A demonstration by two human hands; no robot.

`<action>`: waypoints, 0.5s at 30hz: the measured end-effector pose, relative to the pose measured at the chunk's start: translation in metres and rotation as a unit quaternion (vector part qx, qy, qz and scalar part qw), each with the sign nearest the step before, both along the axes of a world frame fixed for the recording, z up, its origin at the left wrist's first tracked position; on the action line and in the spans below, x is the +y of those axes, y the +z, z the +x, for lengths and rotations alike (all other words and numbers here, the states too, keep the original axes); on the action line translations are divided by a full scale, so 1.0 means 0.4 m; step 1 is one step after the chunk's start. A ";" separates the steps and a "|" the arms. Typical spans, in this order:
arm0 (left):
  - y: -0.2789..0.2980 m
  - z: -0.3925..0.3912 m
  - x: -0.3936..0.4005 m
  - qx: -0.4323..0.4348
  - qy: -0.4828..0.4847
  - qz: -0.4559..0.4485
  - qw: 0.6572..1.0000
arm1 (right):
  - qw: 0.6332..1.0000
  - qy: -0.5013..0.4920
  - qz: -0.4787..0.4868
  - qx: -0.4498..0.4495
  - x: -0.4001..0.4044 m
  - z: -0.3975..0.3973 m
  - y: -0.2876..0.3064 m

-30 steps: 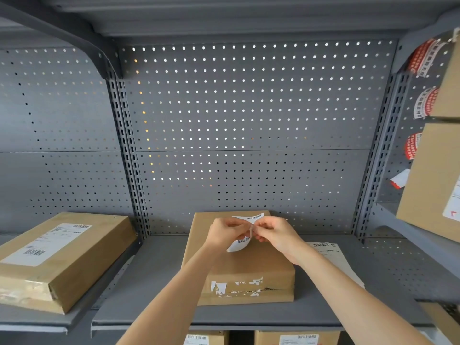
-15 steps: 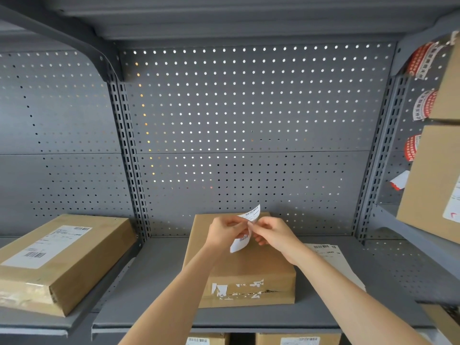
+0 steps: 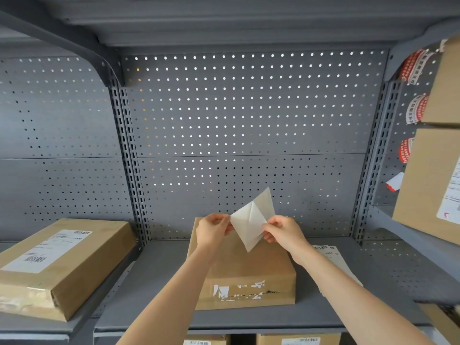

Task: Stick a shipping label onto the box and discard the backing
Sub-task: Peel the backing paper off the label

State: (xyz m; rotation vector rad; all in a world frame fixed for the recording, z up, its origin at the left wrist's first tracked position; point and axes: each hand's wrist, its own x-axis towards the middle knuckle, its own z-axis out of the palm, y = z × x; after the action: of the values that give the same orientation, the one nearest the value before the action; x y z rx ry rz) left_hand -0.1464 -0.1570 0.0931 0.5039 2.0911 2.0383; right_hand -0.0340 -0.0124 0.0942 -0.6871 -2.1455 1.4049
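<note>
A brown cardboard box (image 3: 245, 275) lies flat on the middle grey shelf (image 3: 159, 290), with torn white label scraps on its front face. Above its far half I hold a white shipping label (image 3: 249, 225) tilted like a diamond, its blank side toward me. A second layer (image 3: 264, 202) shows behind it at the upper right, partly peeled away. My left hand (image 3: 211, 230) pinches the left corner, and my right hand (image 3: 282, 231) pinches the right edge. The printed side is hidden.
More label sheets (image 3: 331, 257) lie on the shelf right of the box, partly under my right forearm. A labelled box (image 3: 59, 265) rests on the left shelf. Labelled boxes (image 3: 433, 185) and red-and-white tape rolls (image 3: 415, 63) crowd the right. Further boxes (image 3: 298, 339) sit below.
The label has been lifted higher and turned, so its blank side now faces me instead of the barcode. The two layers have spread apart and my hands have moved wider.
</note>
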 end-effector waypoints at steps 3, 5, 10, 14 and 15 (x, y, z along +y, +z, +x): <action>-0.001 -0.003 0.000 -0.009 0.040 0.000 0.999 | 0.999 -0.031 0.003 0.012 0.004 0.006 -0.001; 0.002 0.000 0.000 -0.010 0.060 0.004 0.998 | 0.999 -0.049 0.011 0.021 0.003 0.011 0.001; 0.006 -0.004 -0.008 -0.007 0.114 -0.015 0.993 | 0.995 -0.093 0.024 0.037 -0.001 0.029 0.008; 0.003 -0.009 -0.020 -0.019 0.135 -0.023 0.990 | 0.989 -0.134 0.033 0.043 -0.002 0.046 0.011; 0.002 -0.011 -0.023 -0.023 0.137 -0.025 0.990 | 0.989 -0.140 0.039 0.042 -0.002 0.049 0.011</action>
State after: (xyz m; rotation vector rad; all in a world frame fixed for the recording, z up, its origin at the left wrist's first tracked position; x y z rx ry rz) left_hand -0.1507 -0.1664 0.0939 0.1669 2.2860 2.1054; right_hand -0.0142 -0.0132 0.0985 -0.8461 -1.9415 1.1740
